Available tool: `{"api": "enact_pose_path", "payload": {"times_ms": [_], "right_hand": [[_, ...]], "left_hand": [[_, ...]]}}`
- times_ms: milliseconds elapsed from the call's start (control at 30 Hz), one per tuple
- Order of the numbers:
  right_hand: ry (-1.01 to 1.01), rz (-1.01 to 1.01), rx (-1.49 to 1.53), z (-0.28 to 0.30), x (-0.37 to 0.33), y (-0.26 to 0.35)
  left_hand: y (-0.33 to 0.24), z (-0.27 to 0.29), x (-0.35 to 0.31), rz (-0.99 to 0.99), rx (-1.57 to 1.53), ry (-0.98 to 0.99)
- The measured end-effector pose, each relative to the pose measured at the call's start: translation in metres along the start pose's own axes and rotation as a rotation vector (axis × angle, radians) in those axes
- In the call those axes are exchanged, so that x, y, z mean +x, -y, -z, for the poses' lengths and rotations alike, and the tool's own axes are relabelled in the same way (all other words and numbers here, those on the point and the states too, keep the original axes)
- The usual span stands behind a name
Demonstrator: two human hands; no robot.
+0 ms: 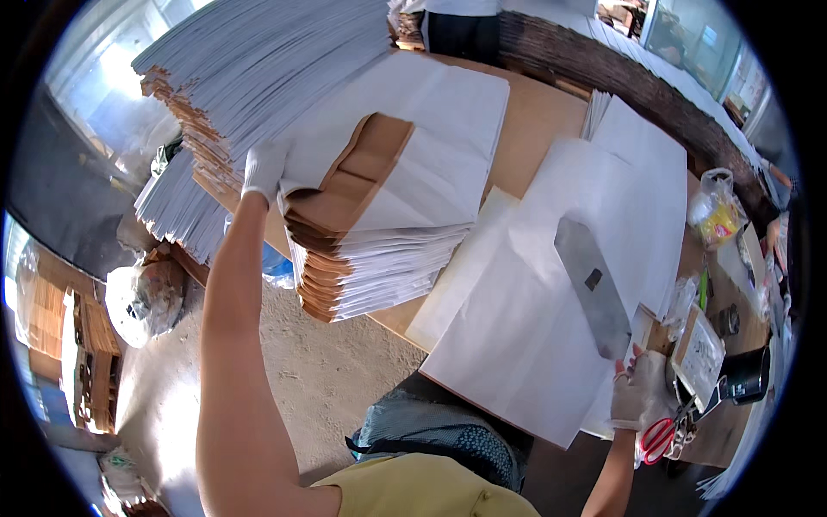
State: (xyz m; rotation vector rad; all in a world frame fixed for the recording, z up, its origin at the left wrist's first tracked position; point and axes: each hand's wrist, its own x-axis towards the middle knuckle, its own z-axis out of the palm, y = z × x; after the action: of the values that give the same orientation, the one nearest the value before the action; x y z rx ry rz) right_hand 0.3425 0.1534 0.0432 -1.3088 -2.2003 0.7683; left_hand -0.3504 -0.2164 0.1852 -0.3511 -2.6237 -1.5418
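My left hand, in a white glove, is at the left edge of a stack of white paper bags with brown insides. The top bag's brown mouth gapes. The left fingers blend into the white paper, so their grip is unclear. My right hand, in a pale glove with bare reddish fingertips, is by the right front edge of white paper sheets. Its fingers are apart, with nothing seen in them. Just beyond the fingertips, a flat grey plate with a small dark hole lies on the sheets.
Red-handled scissors lie beside my right hand, near a black cup and a clear plastic bag. A tall stack of folded white paper rises at the far left. Another person stands at the far side.
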Motion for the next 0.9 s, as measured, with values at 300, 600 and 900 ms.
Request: {"api": "enact_pose_path", "payload": {"times_ms": [300, 600, 900], "right_hand": [[0.474, 0.588, -0.739, 0.038, -0.116, 0.036], [0.159, 0.13, -0.119, 0.082, -0.055, 0.04], [-0.433, -0.412, 0.408, -0.028, -0.013, 0.005]], "left_hand": [[-0.058, -0.012, -0.205, -0.651, -0.182, -0.137], [0.014, -0.187, -0.282, -1.124, 0.174, 0.928], [-0.006, -0.24, -0.314, -0.461, 0.219, 0.617]]}}
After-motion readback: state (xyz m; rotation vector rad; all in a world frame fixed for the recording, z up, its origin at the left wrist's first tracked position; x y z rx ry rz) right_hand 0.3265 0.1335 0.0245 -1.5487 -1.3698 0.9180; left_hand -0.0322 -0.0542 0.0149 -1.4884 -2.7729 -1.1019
